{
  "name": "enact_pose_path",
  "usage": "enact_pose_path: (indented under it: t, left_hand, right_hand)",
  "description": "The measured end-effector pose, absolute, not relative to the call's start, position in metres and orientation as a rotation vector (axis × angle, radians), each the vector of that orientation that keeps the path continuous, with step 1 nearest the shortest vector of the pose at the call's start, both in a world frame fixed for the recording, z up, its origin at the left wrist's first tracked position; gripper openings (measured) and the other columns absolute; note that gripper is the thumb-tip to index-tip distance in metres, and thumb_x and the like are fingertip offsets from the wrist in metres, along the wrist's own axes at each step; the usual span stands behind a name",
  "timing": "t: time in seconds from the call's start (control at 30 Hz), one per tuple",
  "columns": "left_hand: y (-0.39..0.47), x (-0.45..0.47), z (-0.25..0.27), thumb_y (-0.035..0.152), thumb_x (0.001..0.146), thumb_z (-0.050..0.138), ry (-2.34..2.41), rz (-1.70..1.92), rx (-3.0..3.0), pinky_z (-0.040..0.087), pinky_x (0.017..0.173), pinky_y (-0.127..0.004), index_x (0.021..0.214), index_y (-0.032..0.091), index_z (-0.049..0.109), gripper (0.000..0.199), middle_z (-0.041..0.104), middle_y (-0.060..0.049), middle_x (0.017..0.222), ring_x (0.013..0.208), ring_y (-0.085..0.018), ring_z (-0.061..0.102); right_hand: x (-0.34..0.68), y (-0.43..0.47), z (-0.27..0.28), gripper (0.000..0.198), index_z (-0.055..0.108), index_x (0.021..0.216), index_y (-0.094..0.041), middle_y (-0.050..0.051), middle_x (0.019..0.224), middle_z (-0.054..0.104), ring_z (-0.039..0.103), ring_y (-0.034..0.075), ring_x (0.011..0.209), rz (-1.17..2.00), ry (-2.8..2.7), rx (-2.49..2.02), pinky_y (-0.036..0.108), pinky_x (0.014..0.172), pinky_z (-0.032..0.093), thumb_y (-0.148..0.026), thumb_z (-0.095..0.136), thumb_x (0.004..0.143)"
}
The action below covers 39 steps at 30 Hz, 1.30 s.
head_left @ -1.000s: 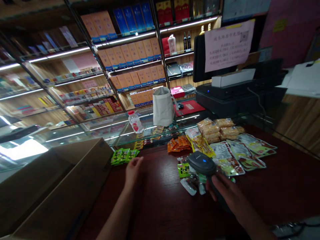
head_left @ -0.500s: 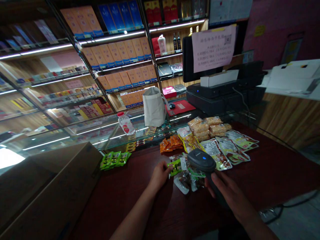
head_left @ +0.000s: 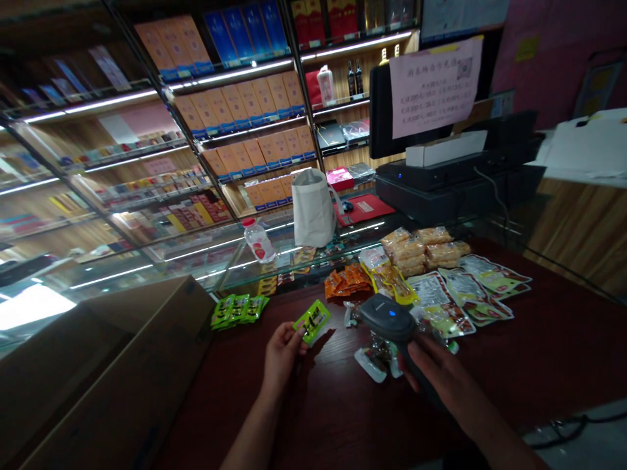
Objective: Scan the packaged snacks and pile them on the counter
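Observation:
Pinched in my left hand (head_left: 283, 356) is a green snack packet (head_left: 312, 322), held just over the dark red table. My right hand (head_left: 437, 372) grips a black barcode scanner (head_left: 388, 318) by its handle, its head pointing left with a blue light on top. Below and behind the scanner lie small clear-wrapped snacks (head_left: 373, 364), partly hidden by it. To the left sits a pile of similar green packets (head_left: 238, 309). Orange packets (head_left: 347, 281) lie beyond my hands, beside a yellow-edged packet (head_left: 392, 281).
An open cardboard box (head_left: 161, 339) stands at the left. Pale bagged snacks (head_left: 409, 253) and flat silver-green pouches (head_left: 441, 300) lie at the right back. Behind are a bottle (head_left: 258, 241), a white bag (head_left: 313, 212), a glass counter and a monitor (head_left: 381, 117).
My left hand has drawn the green packet left, away from the clear-wrapped snacks. The scanner stays in my right hand, and the view has shifted slightly.

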<state>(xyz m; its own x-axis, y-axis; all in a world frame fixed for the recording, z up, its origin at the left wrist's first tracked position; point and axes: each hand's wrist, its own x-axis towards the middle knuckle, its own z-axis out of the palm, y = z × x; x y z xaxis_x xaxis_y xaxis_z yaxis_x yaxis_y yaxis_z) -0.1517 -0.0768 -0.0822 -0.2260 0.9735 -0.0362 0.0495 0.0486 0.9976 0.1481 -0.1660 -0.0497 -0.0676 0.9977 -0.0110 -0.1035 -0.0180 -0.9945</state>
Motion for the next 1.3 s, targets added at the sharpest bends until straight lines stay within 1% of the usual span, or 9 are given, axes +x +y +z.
enact_pose_path:
  t: [0.1, 0.23, 0.4, 0.53, 0.7, 0.83, 0.97, 1.13, 1.3]
  left_hand:
    - [-0.077, -0.153, -0.082, 0.044, 0.058, 0.083, 1.413, 1.357, 1.030, 0.044, 0.047, -0.018, 0.087, 0.016, 0.062, 0.046, 0.066, 0.003, 0.057, 0.047, -0.009, 0.056]
    - [-0.077, -0.155, -0.082, 0.045, 0.059, 0.083, 1.397, 1.393, 1.016, 0.043, 0.047, -0.017, 0.087, 0.015, 0.065, 0.045, 0.065, 0.003, 0.054, 0.046, -0.008, 0.055]
    - [-0.081, -0.154, -0.077, 0.045, 0.062, 0.081, 1.404, 1.409, 1.015, 0.043, 0.049, -0.017, 0.088, 0.016, 0.064, 0.042, 0.064, 0.004, 0.056, 0.048, -0.008, 0.055]
    - [-0.085, -0.151, -0.073, 0.043, 0.064, 0.080, 1.411, 1.417, 1.002, 0.042, 0.049, -0.018, 0.090, 0.017, 0.064, 0.040, 0.064, 0.004, 0.058, 0.048, -0.009, 0.055]
    - [-0.085, -0.153, -0.073, 0.041, 0.068, 0.077, 1.413, 1.420, 1.036, 0.042, 0.051, -0.017, 0.087, 0.015, 0.065, 0.034, 0.062, 0.005, 0.056, 0.049, -0.008, 0.053]
    - [-0.084, -0.152, -0.074, 0.043, 0.065, 0.078, 1.410, 1.412, 1.023, 0.043, 0.051, -0.018, 0.087, 0.016, 0.063, 0.037, 0.063, 0.005, 0.057, 0.049, -0.008, 0.054]
    - [-0.081, -0.154, -0.076, 0.045, 0.063, 0.079, 1.419, 1.430, 0.984, 0.043, 0.049, -0.018, 0.088, 0.016, 0.063, 0.041, 0.064, 0.004, 0.058, 0.048, -0.008, 0.054]
    - [-0.078, -0.195, -0.070, 0.042, 0.052, 0.082, 1.558, 1.618, 0.771, 0.046, 0.048, -0.020, 0.085, 0.016, 0.063, 0.046, 0.062, 0.004, 0.057, 0.047, -0.009, 0.055]
    - [-0.093, -0.266, -0.058, 0.030, 0.058, 0.075, 1.748, 1.766, 0.572, 0.046, 0.044, -0.019, 0.074, 0.017, 0.058, 0.027, 0.056, 0.005, 0.051, 0.043, -0.009, 0.054]
  right_hand:
    - [0.138, -0.167, -0.049, 0.047, 0.063, 0.078, -0.019, -0.001, 0.067, 0.061, 0.049, 0.013, 0.052, 1.325, -1.200, -1.085, 0.028, 0.053, 0.037, -0.063, 0.053, 0.090]
    - [0.127, -0.170, -0.047, 0.042, 0.064, 0.084, -0.019, -0.001, 0.070, 0.062, 0.050, 0.013, 0.054, 1.353, -1.275, -1.069, 0.027, 0.053, 0.039, -0.059, 0.054, 0.092]
    - [0.120, -0.171, -0.046, 0.042, 0.063, 0.081, -0.019, -0.001, 0.068, 0.060, 0.051, 0.014, 0.054, 1.346, -1.352, -1.097, 0.027, 0.053, 0.040, -0.058, 0.053, 0.093]
    - [0.117, -0.170, -0.045, 0.041, 0.063, 0.084, -0.019, -0.001, 0.070, 0.060, 0.050, 0.014, 0.054, 1.359, -1.400, -1.100, 0.028, 0.055, 0.040, -0.057, 0.051, 0.094]
    - [0.115, -0.170, -0.044, 0.039, 0.062, 0.081, -0.019, -0.002, 0.066, 0.059, 0.051, 0.014, 0.053, 1.334, -1.408, -1.104, 0.027, 0.055, 0.039, -0.055, 0.051, 0.094]
    - [0.115, -0.170, -0.047, 0.040, 0.062, 0.081, -0.019, -0.001, 0.067, 0.060, 0.051, 0.015, 0.055, 1.322, -1.428, -1.140, 0.028, 0.057, 0.040, -0.055, 0.051, 0.094]
    - [0.114, -0.170, -0.053, 0.044, 0.061, 0.078, -0.019, 0.000, 0.070, 0.060, 0.050, 0.014, 0.054, 1.350, -1.420, -1.145, 0.028, 0.055, 0.039, -0.059, 0.050, 0.093]
    - [0.116, -0.172, -0.056, 0.043, 0.063, 0.078, -0.021, -0.001, 0.069, 0.062, 0.050, 0.015, 0.053, 1.356, -1.384, -1.174, 0.029, 0.055, 0.038, -0.060, 0.051, 0.092]
    - [0.121, -0.173, -0.055, 0.044, 0.064, 0.078, -0.021, -0.002, 0.061, 0.058, 0.052, 0.017, 0.055, 1.357, -1.435, -1.181, 0.031, 0.060, 0.041, -0.061, 0.050, 0.092]
